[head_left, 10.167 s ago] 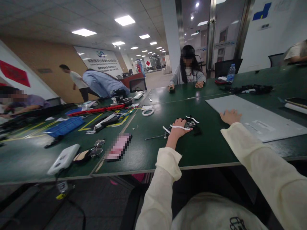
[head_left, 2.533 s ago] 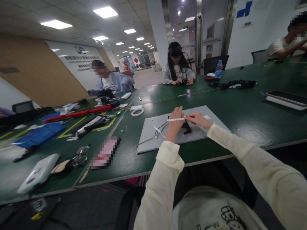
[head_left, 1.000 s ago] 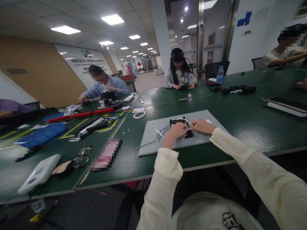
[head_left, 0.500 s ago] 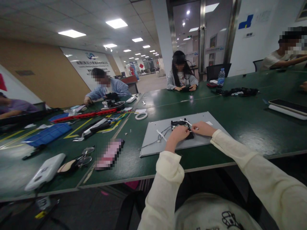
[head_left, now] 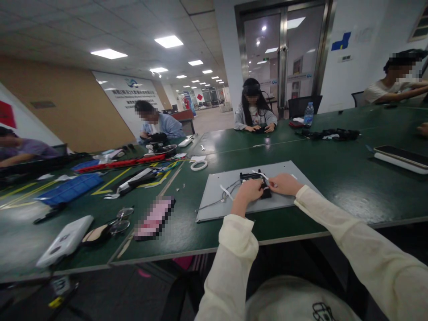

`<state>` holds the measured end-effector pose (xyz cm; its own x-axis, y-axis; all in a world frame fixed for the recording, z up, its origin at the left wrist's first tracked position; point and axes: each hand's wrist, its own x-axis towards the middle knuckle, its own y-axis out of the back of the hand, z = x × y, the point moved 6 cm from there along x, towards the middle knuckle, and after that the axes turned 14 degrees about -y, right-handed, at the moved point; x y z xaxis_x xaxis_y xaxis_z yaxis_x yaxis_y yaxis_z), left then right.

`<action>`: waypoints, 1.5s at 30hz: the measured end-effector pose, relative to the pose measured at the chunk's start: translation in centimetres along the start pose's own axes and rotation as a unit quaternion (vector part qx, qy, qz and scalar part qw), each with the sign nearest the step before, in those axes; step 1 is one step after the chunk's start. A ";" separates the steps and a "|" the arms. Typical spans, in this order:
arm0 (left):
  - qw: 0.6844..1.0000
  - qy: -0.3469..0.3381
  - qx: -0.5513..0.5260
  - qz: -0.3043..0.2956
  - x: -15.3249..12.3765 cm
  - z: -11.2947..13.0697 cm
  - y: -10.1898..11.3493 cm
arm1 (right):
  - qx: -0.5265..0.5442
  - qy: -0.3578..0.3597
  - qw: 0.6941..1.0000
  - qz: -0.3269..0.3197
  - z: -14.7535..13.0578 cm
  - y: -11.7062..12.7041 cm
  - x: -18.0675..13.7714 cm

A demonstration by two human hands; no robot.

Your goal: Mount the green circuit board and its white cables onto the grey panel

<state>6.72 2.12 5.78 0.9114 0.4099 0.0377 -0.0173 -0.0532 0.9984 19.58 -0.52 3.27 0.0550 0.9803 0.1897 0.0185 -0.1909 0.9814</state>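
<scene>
- Our left hand (head_left: pixel 249 191) bends over the near side of a black device (head_left: pixel 250 176), its fingertips on or right at it; we cannot tell whether they are closed on any part.
- Our right hand (head_left: pixel 286 184) sits at the device's right side, its fingertips by a white strip (head_left: pixel 261 174); its grip is hidden from us.
- The two hands are near each other, slightly apart.
- We see the device on a grey panel (head_left: pixel 216 185), which lies flat on the green desk (head_left: pixel 347 165).
- A grey cable (head_left: pixel 210 206) runs from the device toward the panel's left edge.
- Left of the panel we have a white ring (head_left: pixel 199 165) and a pink, pixelated item (head_left: pixel 155 218).
</scene>
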 end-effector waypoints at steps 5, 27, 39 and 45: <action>1.000 -0.004 0.006 0.007 -0.1 0.1 0.2 | -0.009 -0.015 1.000 -0.001 0.9 0.1 0.2; 1.000 0.009 -0.010 -0.004 -0.7 -0.1 0.6 | 0.108 -0.041 0.993 -0.016 3.7 -1.1 1.0; 1.000 0.005 0.002 0.004 -0.9 -0.5 0.2 | 0.026 0.012 0.999 -0.014 0.7 -0.8 0.6; 1.000 -0.005 0.010 0.009 -0.9 -0.6 0.2 | 0.045 0.000 0.999 -0.029 1.1 -0.8 0.7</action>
<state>5.68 2.33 5.93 0.9151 0.3995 0.0553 -0.0256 -0.0794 0.9965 20.72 0.30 2.55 0.0516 0.9899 0.1317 0.1119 -0.1368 0.9843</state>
